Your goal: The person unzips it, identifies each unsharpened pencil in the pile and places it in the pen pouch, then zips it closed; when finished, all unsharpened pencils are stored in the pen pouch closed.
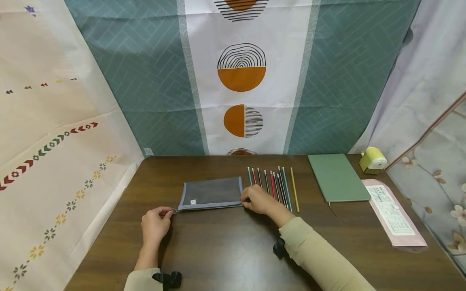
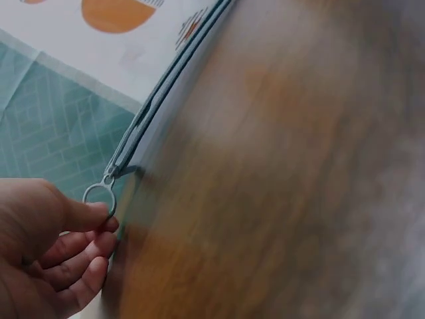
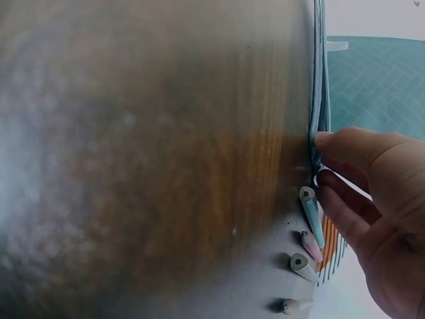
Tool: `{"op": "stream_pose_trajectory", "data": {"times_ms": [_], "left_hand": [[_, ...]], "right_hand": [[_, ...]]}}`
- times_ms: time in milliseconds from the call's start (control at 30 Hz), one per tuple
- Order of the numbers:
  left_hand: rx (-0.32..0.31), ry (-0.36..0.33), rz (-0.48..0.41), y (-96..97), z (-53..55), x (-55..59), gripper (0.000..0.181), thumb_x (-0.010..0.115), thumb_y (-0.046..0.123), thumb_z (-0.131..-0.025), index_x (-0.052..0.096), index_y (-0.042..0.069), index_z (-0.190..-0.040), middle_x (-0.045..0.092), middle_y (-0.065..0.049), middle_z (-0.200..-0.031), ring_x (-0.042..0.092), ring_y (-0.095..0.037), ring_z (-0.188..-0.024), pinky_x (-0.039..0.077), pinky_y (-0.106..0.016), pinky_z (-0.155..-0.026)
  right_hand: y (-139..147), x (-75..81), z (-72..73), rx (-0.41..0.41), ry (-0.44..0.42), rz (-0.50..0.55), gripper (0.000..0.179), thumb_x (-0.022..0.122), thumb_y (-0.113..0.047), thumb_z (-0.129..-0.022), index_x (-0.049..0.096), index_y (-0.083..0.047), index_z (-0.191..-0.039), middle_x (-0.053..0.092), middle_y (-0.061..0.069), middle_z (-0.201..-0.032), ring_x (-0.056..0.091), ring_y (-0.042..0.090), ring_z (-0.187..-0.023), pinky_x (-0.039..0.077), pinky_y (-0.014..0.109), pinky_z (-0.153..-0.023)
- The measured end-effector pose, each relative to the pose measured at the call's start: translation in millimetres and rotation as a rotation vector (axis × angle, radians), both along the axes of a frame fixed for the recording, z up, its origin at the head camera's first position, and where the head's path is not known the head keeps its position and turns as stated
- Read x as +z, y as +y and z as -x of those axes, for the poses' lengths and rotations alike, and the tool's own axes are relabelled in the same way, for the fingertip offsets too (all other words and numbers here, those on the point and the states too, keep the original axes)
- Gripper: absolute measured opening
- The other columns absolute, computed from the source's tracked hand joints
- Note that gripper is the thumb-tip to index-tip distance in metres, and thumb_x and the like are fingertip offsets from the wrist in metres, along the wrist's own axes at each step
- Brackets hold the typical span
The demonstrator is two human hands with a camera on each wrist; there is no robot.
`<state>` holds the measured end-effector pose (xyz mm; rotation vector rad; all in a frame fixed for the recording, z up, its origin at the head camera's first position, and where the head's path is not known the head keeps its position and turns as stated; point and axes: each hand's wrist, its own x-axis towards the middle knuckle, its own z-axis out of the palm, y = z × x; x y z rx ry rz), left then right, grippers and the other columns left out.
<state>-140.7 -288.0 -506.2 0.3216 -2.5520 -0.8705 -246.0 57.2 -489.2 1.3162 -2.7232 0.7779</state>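
A grey see-through zip pouch lies flat on the brown table, its zipped edge towards me. At its left end, my left hand pinches the ring-shaped zipper pull between thumb and forefinger. The two zipper tapes look parted along their length in the left wrist view. My right hand pinches the pouch's near right corner between thumb and fingers. Just beyond that hand lie several pencils in a loose row; the right wrist view shows some of their ends below the fingers.
A green notebook with a ribbon lies at the back right. Beside it are a yellow pencil sharpener and a pink package with a white label. Patterned cloths hang behind the table and along both sides.
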Motion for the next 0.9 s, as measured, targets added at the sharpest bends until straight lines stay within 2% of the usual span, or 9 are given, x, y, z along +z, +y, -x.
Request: {"op": "stream_pose_trajectory", "data": {"times_ms": [100,200,333,467,567,633,733,900], "left_hand": [[-0.021,-0.012,-0.008,-1.5,1.1,0.9,0.005,0.077,0.008,-0.087,0.079,0.003,-0.087,0.075,-0.011,-0.08,0.07,-0.03,-0.072,0.05,-0.053,-0.072],[-0.057,-0.039,-0.026,-3.3,2.4,0.9,0.007,0.076,0.006,-0.087,0.078,0.003,-0.093,0.076,-0.011,-0.084,0.071,-0.027,-0.075,0.052,-0.047,-0.072],[-0.173,-0.077,-0.058,-3.8,3.8,0.0,0.029,0.071,-0.002,-0.085,0.072,-0.001,-0.113,0.073,-0.015,-0.104,0.068,-0.03,-0.092,0.053,-0.041,-0.078],[-0.312,-0.041,-0.055,0.7,6.8,-1.9,0.043,0.073,-0.006,-0.08,0.066,-0.005,-0.123,0.064,-0.021,-0.121,0.061,-0.038,-0.11,0.052,-0.048,-0.087],[-0.39,0.005,-0.016,6.0,10.8,-3.0,0.043,0.08,-0.001,-0.079,0.068,-0.007,-0.12,0.063,-0.022,-0.127,0.059,-0.042,-0.118,0.049,-0.056,-0.094],[-0.427,0.009,0.014,8.6,13.2,-3.6,0.043,0.083,0.003,-0.079,0.069,-0.006,-0.119,0.064,-0.021,-0.128,0.059,-0.042,-0.12,0.046,-0.056,-0.098],[-0.459,-0.015,0.032,11.1,16.0,-4.2,0.041,0.086,0.005,-0.079,0.072,-0.006,-0.115,0.066,-0.019,-0.127,0.06,-0.04,-0.12,0.046,-0.055,-0.099],[-0.449,-0.048,0.034,12.0,17.5,-4.5,0.032,0.085,0.003,-0.079,0.074,-0.006,-0.109,0.07,-0.017,-0.122,0.062,-0.039,-0.118,0.047,-0.052,-0.1]], "right_hand": [[1.0,0.2,1.2,0.002,-0.007,0.002,0.006,0.075,0.001,-0.087,0.079,-0.003,-0.088,0.075,0.009,-0.097,0.071,0.025,-0.096,0.058,0.036,-0.083],[1.3,0.7,1.5,0.001,-0.029,0.007,0.005,0.075,0.001,-0.087,0.079,-0.002,-0.089,0.075,0.009,-0.097,0.071,0.024,-0.095,0.058,0.035,-0.082],[1.7,1.7,1.9,0.002,-0.047,0.008,0.005,0.075,0.0,-0.087,0.079,-0.001,-0.09,0.075,0.009,-0.098,0.071,0.025,-0.095,0.058,0.034,-0.082],[1.9,2.0,2.6,-0.004,-0.06,-0.005,0.006,0.075,0.0,-0.088,0.079,-0.001,-0.093,0.075,0.01,-0.1,0.071,0.026,-0.097,0.057,0.035,-0.084],[2.2,2.1,3.3,-0.017,-0.071,-0.014,0.007,0.075,-0.001,-0.089,0.079,-0.001,-0.095,0.075,0.01,-0.101,0.07,0.026,-0.098,0.057,0.037,-0.085],[2.6,2.2,3.6,-0.024,-0.08,-0.017,0.008,0.075,-0.001,-0.089,0.078,-0.001,-0.096,0.075,0.011,-0.102,0.07,0.027,-0.099,0.057,0.038,-0.086],[3.6,2.0,3.9,-0.027,-0.089,-0.022,0.008,0.074,-0.001,-0.089,0.078,-0.002,-0.097,0.074,0.011,-0.104,0.07,0.027,-0.1,0.057,0.038,-0.087],[6.0,2.4,5.0,-0.03,-0.087,-0.009,0.009,0.074,0.0,-0.089,0.078,0.0,-0.097,0.074,0.011,-0.103,0.07,0.028,-0.099,0.056,0.04,-0.087]]}}
